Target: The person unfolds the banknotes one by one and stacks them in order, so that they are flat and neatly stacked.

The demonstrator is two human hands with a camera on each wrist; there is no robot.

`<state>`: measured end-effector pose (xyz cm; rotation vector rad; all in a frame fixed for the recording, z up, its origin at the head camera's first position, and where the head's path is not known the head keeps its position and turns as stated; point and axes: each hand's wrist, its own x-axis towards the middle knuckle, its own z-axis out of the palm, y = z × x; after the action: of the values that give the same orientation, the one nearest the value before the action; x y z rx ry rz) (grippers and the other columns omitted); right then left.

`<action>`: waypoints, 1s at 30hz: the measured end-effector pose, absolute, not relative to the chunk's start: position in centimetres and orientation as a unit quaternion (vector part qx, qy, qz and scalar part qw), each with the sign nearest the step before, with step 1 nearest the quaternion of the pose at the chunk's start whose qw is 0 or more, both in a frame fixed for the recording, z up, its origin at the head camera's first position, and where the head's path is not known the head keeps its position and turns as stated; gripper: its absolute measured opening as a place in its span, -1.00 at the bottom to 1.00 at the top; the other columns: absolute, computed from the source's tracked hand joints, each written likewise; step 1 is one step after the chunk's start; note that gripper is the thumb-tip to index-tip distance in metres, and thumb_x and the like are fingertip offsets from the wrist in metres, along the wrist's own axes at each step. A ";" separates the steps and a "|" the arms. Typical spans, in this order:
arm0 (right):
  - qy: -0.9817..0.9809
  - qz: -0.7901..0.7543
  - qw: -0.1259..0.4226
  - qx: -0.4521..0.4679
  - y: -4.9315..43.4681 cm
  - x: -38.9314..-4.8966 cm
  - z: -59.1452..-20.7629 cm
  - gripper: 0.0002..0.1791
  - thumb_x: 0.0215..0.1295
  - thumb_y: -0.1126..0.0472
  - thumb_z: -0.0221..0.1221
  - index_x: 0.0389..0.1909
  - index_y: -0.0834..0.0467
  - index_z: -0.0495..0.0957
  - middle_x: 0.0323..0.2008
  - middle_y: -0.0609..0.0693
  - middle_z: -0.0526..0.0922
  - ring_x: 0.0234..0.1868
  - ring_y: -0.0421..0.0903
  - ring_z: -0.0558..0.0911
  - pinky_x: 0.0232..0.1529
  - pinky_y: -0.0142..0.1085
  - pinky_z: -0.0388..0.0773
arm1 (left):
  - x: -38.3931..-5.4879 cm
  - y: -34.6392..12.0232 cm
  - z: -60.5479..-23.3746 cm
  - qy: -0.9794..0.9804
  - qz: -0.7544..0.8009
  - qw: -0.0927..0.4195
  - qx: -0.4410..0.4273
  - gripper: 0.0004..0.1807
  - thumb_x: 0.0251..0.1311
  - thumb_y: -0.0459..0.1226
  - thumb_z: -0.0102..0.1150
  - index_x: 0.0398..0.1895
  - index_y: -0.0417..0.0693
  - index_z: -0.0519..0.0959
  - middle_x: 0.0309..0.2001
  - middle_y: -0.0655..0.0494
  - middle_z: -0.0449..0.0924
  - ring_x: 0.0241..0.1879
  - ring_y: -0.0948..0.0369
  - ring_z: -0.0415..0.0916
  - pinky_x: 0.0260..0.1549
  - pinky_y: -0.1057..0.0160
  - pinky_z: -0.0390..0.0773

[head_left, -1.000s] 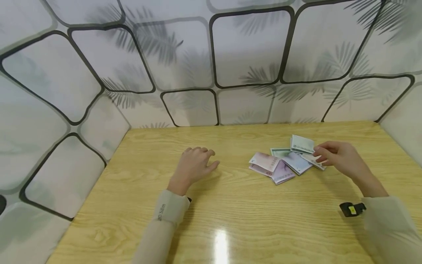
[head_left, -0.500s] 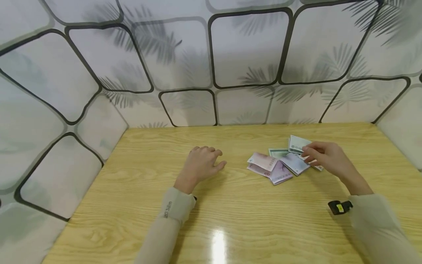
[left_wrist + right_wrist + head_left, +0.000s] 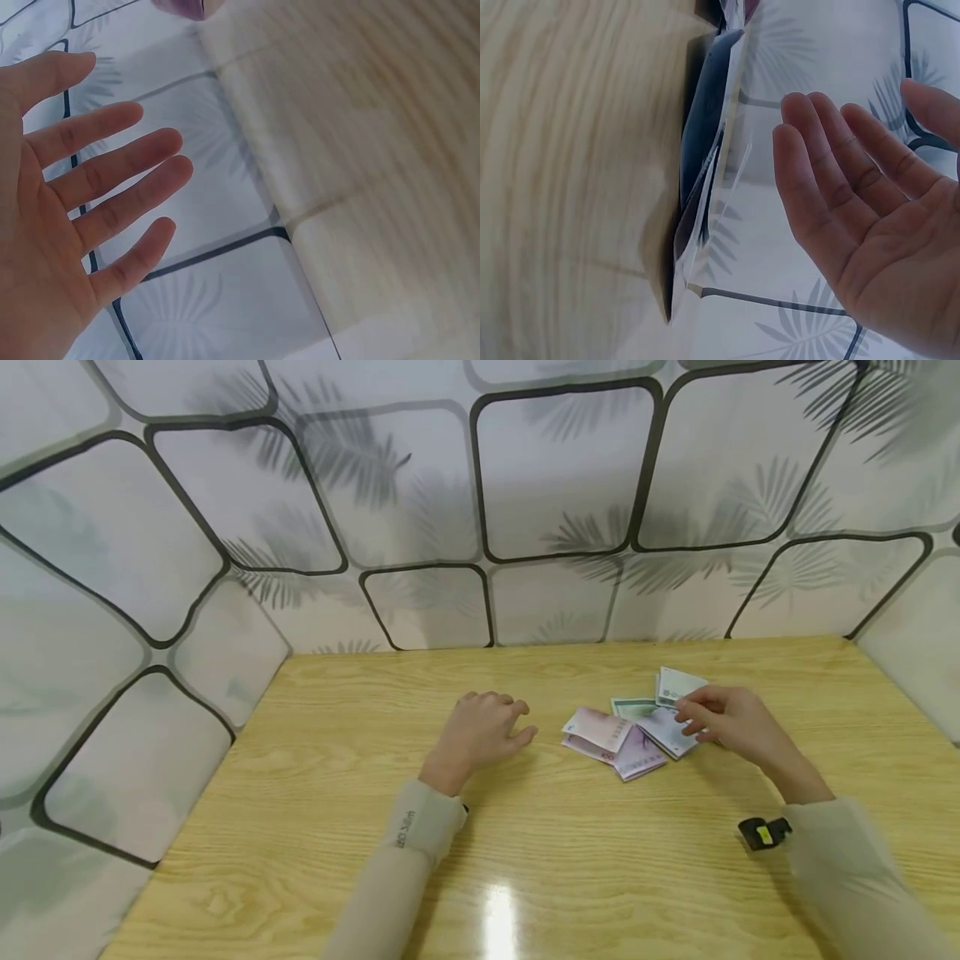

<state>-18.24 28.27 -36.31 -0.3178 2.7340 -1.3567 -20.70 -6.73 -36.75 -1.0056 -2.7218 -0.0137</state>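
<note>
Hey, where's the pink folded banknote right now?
In the head view, the pink folded banknote lies right of the picture's center, at the left end of the banknote pile on the table, between the left hand and the purple banknote.

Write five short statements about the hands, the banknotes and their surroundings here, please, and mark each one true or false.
1. Folded pastel paper banknotes lie overlapping on the pale yellow wood-grain table. True.
2. The bare right hand and the bare left hand both hold nothing. True.
3. The left hand rests on the banknotes. False: it is apart from them, to their left in the head view.
4. The dark printed lettering is on the right beige cloth cuff. False: it is on the left beige cloth cuff.
5. The background is plain red. False: the pale wall carries dark rounded outlines and grey leaf patterns.
</note>
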 end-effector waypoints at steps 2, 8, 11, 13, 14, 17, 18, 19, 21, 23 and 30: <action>0.888 -0.446 0.039 -0.108 28.2 -18.2 -36.4 -0.64 0.58 0.29 0.01 0.04 0.58 0.51 -0.21 0.30 0.70 -0.32 -0.25 0.69 -0.34 -0.28 0.71 | -20.8 -6.4 -36.9 -0.930 -0.004 0.114 -0.349 -0.64 0.44 -0.01 0.14 0.02 -0.03 0.72 -0.15 0.08 0.75 -0.23 0.13 0.70 -0.15 0.04 0.69; 0.888 -0.443 0.038 -0.118 27.9 -18.1 -36.5 -0.65 0.58 0.31 0.00 0.04 0.59 0.49 -0.20 0.33 0.69 -0.33 -0.20 0.70 -0.34 -0.25 0.72 | -21.0 -5.4 -37.1 -0.924 -0.005 0.116 -0.364 -0.72 0.43 -0.09 0.18 -0.01 -0.02 0.73 -0.19 0.11 0.75 -0.27 0.15 0.70 -0.21 0.11 0.69; 0.889 -0.439 0.038 -0.123 27.8 -18.2 -36.7 -0.66 0.57 0.32 -0.01 0.02 0.59 0.50 -0.21 0.32 0.70 -0.33 -0.16 0.71 -0.35 -0.25 0.72 | -21.1 -5.1 -37.2 -0.920 0.000 0.120 -0.374 -0.78 0.42 -0.15 0.22 -0.03 -0.02 0.74 -0.21 0.13 0.75 -0.31 0.18 0.69 -0.23 0.15 0.68; 0.890 -0.437 0.040 -0.125 27.7 -18.3 -36.8 -0.66 0.57 0.33 -0.01 0.02 0.59 0.50 -0.21 0.32 0.70 -0.33 -0.12 0.71 -0.35 -0.25 0.71 | -21.2 -4.8 -37.2 -0.917 0.003 0.121 -0.380 -0.80 0.40 -0.18 0.25 -0.03 -0.02 0.74 -0.22 0.13 0.75 -0.32 0.20 0.68 -0.25 0.17 0.67; 0.891 -0.435 0.040 -0.124 27.6 -18.4 -36.8 -0.67 0.57 0.33 -0.01 0.02 0.59 0.50 -0.21 0.32 0.70 -0.33 -0.11 0.71 -0.35 -0.25 0.71 | -21.3 -4.7 -37.2 -0.916 0.005 0.122 -0.383 -0.80 0.40 -0.18 0.25 -0.02 -0.01 0.73 -0.21 0.14 0.75 -0.32 0.20 0.68 -0.26 0.18 0.66; 0.893 -0.429 0.041 -0.125 27.5 -18.4 -37.0 -0.67 0.58 0.34 -0.02 0.03 0.59 0.50 -0.22 0.31 0.70 -0.34 -0.06 0.71 -0.36 -0.25 0.71 | -21.5 -4.3 -37.3 -0.913 0.005 0.121 -0.390 -0.80 0.39 -0.21 0.25 -0.02 -0.01 0.73 -0.20 0.15 0.75 -0.35 0.22 0.67 -0.31 0.21 0.64; 0.895 -0.427 0.042 -0.125 27.5 -18.4 -37.0 -0.67 0.58 0.34 -0.02 0.04 0.59 0.50 -0.22 0.30 0.71 -0.34 -0.05 0.71 -0.36 -0.25 0.71 | -21.5 -4.2 -37.3 -0.912 0.004 0.120 -0.392 -0.80 0.39 -0.22 0.25 -0.02 -0.01 0.74 -0.20 0.15 0.75 -0.36 0.23 0.66 -0.33 0.23 0.63; 0.895 -0.426 0.044 -0.125 27.4 -18.4 -37.0 -0.67 0.58 0.33 -0.02 0.04 0.59 0.50 -0.22 0.30 0.71 -0.33 -0.03 0.71 -0.36 -0.26 0.70 | -21.5 -4.0 -37.3 -0.911 0.004 0.120 -0.393 -0.80 0.39 -0.23 0.25 -0.01 0.00 0.74 -0.20 0.15 0.75 -0.38 0.25 0.65 -0.35 0.24 0.62; 0.896 -0.424 0.047 -0.125 27.4 -18.4 -36.9 -0.66 0.59 0.32 -0.03 0.04 0.58 0.50 -0.23 0.30 0.71 -0.32 -0.01 0.72 -0.36 -0.25 0.70 | -21.6 -3.8 -37.4 -0.910 0.003 0.120 -0.398 -0.81 0.38 -0.25 0.25 -0.03 0.00 0.74 -0.23 0.16 0.75 -0.44 0.29 0.59 -0.41 0.29 0.59; 0.896 -0.422 0.049 -0.125 27.3 -18.3 -36.8 -0.65 0.59 0.30 -0.02 0.04 0.58 0.50 -0.23 0.30 0.71 -0.32 0.00 0.72 -0.35 -0.25 0.70 | -21.6 -3.6 -37.3 -0.907 0.005 0.119 -0.403 -0.83 0.37 -0.26 0.25 -0.05 0.00 0.74 -0.29 0.17 0.73 -0.52 0.32 0.48 -0.48 0.34 0.50; 0.894 -0.425 0.053 -0.128 26.9 -18.3 -36.6 -0.64 0.58 0.25 0.03 0.04 0.54 0.54 -0.21 0.28 0.71 -0.31 -0.01 0.72 -0.34 -0.24 0.71 | -22.2 -2.6 -37.1 -0.900 0.017 0.117 -0.419 -0.90 0.37 -0.23 0.26 -0.16 0.01 0.73 -0.43 0.20 0.64 -0.56 0.34 0.24 -0.53 0.37 0.31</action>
<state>-18.26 26.85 -36.58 -0.3902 2.7188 -1.2926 -22.22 -2.63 -37.10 -1.2279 -2.6343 0.0486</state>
